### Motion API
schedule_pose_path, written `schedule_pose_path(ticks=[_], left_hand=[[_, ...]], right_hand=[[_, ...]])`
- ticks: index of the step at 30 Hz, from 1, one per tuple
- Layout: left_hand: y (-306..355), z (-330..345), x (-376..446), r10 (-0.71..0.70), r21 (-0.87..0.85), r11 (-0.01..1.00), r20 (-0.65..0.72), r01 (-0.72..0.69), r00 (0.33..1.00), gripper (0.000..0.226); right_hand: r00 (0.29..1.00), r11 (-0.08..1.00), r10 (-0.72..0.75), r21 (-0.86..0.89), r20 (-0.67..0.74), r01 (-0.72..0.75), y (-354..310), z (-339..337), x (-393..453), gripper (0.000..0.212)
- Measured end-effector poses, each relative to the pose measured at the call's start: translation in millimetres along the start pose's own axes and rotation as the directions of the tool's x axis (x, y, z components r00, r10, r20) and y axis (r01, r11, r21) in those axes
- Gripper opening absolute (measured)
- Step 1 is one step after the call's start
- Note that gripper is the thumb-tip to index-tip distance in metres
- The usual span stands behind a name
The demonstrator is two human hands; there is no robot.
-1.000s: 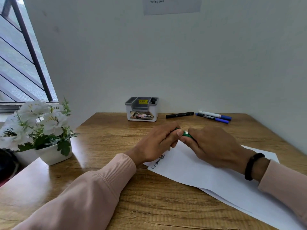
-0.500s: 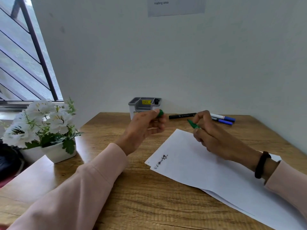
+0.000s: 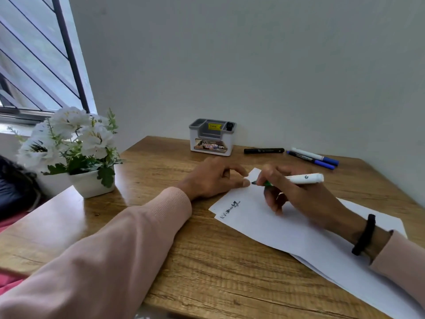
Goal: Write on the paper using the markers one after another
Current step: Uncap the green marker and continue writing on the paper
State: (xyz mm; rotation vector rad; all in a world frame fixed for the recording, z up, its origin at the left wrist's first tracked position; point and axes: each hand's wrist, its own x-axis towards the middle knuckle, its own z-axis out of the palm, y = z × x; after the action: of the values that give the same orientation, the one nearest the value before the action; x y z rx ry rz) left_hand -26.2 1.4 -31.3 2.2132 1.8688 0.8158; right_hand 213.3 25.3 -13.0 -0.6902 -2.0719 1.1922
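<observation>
A white sheet of paper (image 3: 287,229) lies slanted on the wooden desk (image 3: 161,238), with a short line of black writing (image 3: 230,209) near its left corner. My right hand (image 3: 301,201) grips an uncapped green marker (image 3: 303,178) with a white barrel. The marker's tip points left, just over the paper's top edge. My left hand (image 3: 213,178) rests at the paper's upper left corner with its fingers curled and its fingertips touching the sheet. The green cap is hidden inside those fingers. A black marker (image 3: 264,150) and two blue-capped markers (image 3: 314,157) lie at the back.
A grey and white desk organiser (image 3: 211,139) stands against the wall. At the left a white pot of white flowers (image 3: 89,185) sits on the desk edge. A second sheet (image 3: 377,217) shows under the first. The wall closes the back and right.
My hands pulled the green cap off the marker and moved apart. Both have now come down: the left onto the paper's corner, the right turning the marker's tip towards the sheet.
</observation>
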Motion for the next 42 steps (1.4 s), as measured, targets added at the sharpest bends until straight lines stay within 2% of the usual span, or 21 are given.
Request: schedule_pose_path(ticks=[3, 7, 13, 18, 22, 29, 42], left_hand=[[-6.6, 1.9, 4.2, 0.053, 0.065, 0.996, 0.061, -0.057, 0.997, 0.043], [-8.0, 2.7, 7.9, 0.038, 0.034, 0.999, 0.063, -0.04, 0.997, 0.044], [-9.3, 3.2, 11.4, 0.02, -0.009, 1.0, 0.066, -0.019, 0.998, 0.042], [-14.6, 4.7, 13.2, 0.024, -0.01, 1.0, 0.067, -0.024, 0.997, 0.038], [-15.5, 3.8, 13.6, 0.013, -0.049, 0.999, 0.055, -0.01, 0.998, 0.032], [-18.0, 6.3, 15.4, -0.005, -0.082, 0.997, 0.047, 0.009, 0.999, 0.032], [-14.9, 5.8, 14.1, -0.015, -0.083, 0.996, 0.057, 0.02, 0.998, 0.033]], right_hand=[[0.998, 0.998, 0.05, 0.047, 0.044, -0.052, 2.2, 6.5, 3.6, 0.019], [0.994, 0.996, 0.091, 0.02, 0.061, -0.092, 9.6, 4.8, 3.9, 0.007], [0.98, 0.981, 0.107, -0.178, 0.17, -0.077, -0.3, 8.4, 20.6, 0.005], [0.997, 0.983, 0.075, -0.17, 0.03, -0.069, 10.5, 23.1, 19.1, 0.004], [0.998, 0.97, 0.069, -0.234, -0.005, -0.068, 12.8, 23.4, 19.1, 0.009], [0.997, 0.955, 0.082, -0.286, -0.011, -0.081, 13.0, 24.4, 20.3, 0.012], [0.997, 0.958, 0.08, -0.273, -0.015, -0.081, 12.0, 24.9, 21.0, 0.01]])
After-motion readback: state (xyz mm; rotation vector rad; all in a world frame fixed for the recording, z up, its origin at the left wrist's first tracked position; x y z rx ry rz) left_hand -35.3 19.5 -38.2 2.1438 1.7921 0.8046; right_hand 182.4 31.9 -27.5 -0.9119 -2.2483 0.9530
